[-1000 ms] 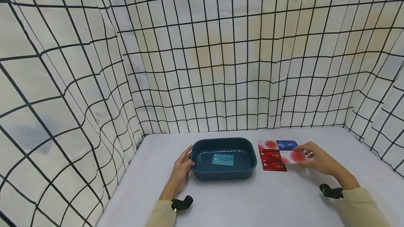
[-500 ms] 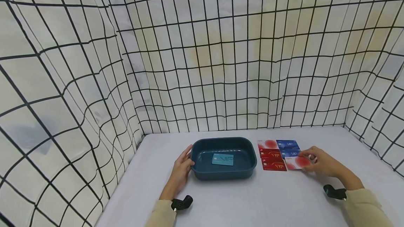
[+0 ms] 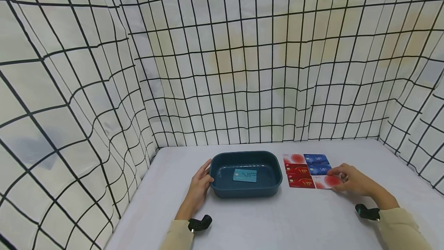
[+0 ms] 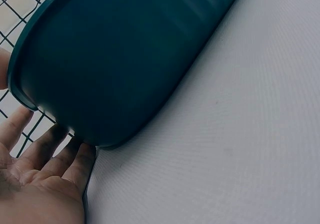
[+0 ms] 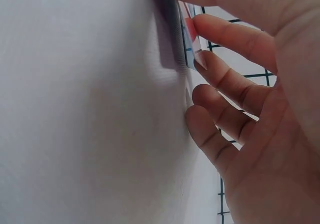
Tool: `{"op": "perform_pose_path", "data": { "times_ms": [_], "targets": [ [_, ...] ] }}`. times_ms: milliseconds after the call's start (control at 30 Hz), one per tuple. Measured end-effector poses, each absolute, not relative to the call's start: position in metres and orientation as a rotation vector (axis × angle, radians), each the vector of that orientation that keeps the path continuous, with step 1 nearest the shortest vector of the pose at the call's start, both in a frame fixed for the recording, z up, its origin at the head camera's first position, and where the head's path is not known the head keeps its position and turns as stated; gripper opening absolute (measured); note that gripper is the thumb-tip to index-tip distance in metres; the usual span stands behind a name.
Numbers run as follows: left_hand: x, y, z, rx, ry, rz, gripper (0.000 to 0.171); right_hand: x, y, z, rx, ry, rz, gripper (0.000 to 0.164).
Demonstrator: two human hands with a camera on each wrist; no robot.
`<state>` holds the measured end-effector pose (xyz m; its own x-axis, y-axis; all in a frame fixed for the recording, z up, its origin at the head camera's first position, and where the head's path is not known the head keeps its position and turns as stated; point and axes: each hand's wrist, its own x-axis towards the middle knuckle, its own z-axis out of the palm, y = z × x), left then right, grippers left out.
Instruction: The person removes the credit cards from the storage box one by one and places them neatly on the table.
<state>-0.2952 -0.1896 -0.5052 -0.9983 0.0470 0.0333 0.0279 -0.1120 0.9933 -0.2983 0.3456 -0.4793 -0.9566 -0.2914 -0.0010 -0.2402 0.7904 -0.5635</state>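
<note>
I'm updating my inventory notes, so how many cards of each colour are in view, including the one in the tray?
Red cards: 2
Dark blue cards: 2
White cards with a red circle: 2
Light blue card, in the tray: 1
Total: 7 cards

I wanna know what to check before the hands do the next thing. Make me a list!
1. Left hand touching the tub: ok.
2. Teal card inside the tub: ok.
3. Right hand empty: not ok, it pinches the near white card.
4. That card lying fully flat on the table: cannot tell.
5. Red cards clear of both hands: ok.
</note>
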Motion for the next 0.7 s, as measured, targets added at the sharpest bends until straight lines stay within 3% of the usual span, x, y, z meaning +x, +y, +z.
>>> {"op": "perform_pose_path", "data": {
  "times_ms": [700],
  "targets": [
    [-0.2954,-0.1898,-0.5054,0.086,2.078,2.327,0.072,-0.2958,0.3425,-0.4788,-0.372,2.878,-0.877,0.053]
  ]
}}
